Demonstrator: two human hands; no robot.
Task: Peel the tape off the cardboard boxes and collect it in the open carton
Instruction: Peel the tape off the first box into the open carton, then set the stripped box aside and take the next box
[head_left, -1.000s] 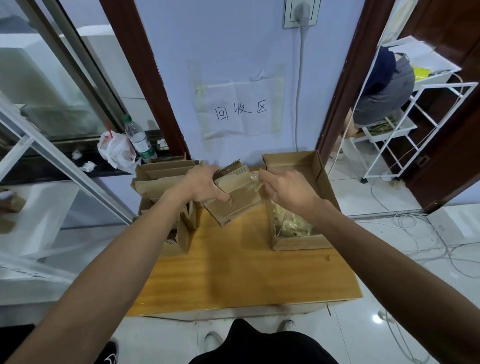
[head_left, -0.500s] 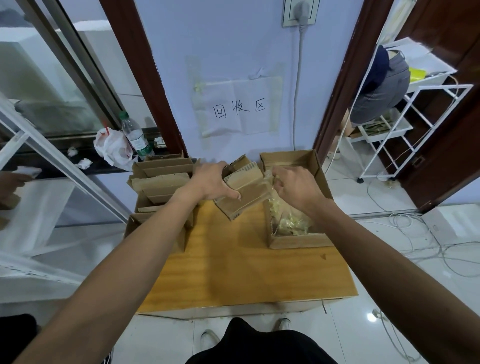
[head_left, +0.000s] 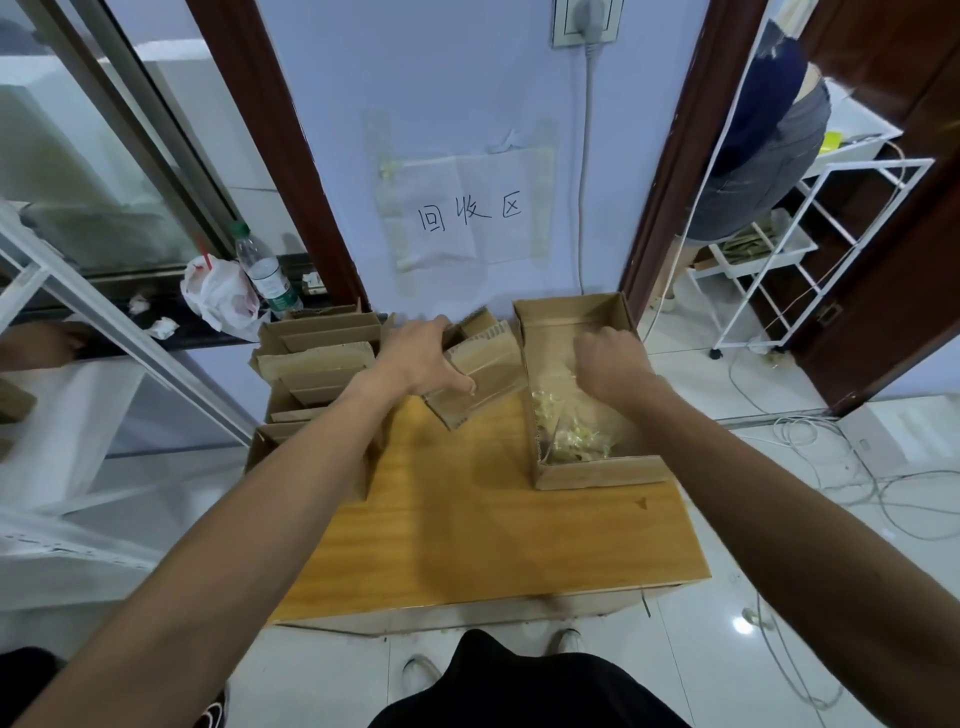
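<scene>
**Box held beside carton**

Flattened cardboard box in left hand grip above table, long axis slanting near-left to far-right. Right hand over open carton, fingers curled; contents of grip not discernible. Tape heaped at near end of carton, which lies lengthwise near-to-far.

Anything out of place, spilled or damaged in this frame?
Nothing serious. The peeled tape sits inside the open carton, none on the wooden table. Only crumpled paper scraps litter the dark ledge beside the plastic bag.
</scene>
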